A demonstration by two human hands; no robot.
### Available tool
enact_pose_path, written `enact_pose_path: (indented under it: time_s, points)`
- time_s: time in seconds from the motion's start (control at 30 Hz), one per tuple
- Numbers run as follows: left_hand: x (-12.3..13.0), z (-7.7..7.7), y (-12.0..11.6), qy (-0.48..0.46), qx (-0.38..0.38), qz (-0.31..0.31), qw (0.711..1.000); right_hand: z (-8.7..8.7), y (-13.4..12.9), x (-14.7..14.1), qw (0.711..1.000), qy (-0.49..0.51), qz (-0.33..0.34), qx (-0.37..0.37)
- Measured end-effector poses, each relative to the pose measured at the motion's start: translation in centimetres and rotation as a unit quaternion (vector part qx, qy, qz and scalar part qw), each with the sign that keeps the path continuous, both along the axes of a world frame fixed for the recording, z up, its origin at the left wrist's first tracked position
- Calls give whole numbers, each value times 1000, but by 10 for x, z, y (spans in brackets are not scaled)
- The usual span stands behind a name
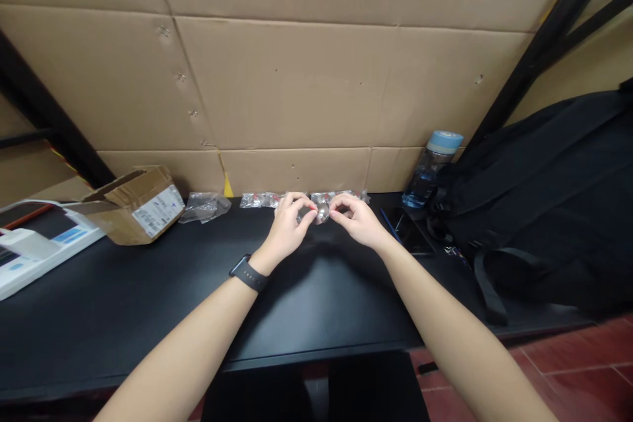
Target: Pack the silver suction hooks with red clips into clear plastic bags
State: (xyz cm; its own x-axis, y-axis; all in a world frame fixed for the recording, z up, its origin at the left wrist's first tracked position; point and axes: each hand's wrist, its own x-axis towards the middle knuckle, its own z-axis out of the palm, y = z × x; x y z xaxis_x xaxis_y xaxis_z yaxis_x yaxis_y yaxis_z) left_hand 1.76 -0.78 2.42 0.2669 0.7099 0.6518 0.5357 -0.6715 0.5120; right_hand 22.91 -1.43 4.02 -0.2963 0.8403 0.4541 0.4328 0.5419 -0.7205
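Between my two hands is a small round, shiny silver metal piece [322, 213], held up over the black table; its exact kind is too small to make out. My left hand [293, 219] pinches its left edge between thumb and fingertips, with a dark watch on the wrist. On the opposite edge, my right hand [357, 219] grips it the same way. Just behind the hands, along the cardboard wall, lies a row of small clear plastic packets [258, 200] with red marks, partly hidden by my fingers.
To the left are a crumpled clear plastic bag [205, 206], an opened cardboard box [143, 208] and a white power strip [44, 254]. A blue-lidded water bottle [429, 171], a dark flat device [411, 231] and a black backpack [548, 198] are on the right. Cardboard [297, 86] walls the back.
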Motion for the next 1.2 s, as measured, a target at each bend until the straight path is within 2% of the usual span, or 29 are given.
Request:
enact_pose_path:
  time_s: [0.1,0.2,0.4,0.63,0.83,1.0,1.1,1.2]
  points:
    - [1,-2,2,-35,-14,-24,999,-4,1,-3,999,32,15,-17]
    - [1,-4,3,-41,-14,-20,999,-9,3,-5,994,87,49,-50]
    - [-1,-2,3,-21,0,2,1000,-13,0,-12,955,228,105,-160]
    - [-2,0,2,2,0,23,1000,-14,-2,-11,938,254,120,-203]
    - [-1,1,1,-11,3,27,1000,-17,-3,-14,945,248,116,-181]
    - [-3,2,0,3,23,24,999,-20,-1,-16,960,228,81,-142]
    - [-12,0,7,64,-1,36,997,-19,4,-10,971,205,38,-120]
    - [-26,-6,17,165,-39,41,985,-16,11,1,983,165,-38,-67]
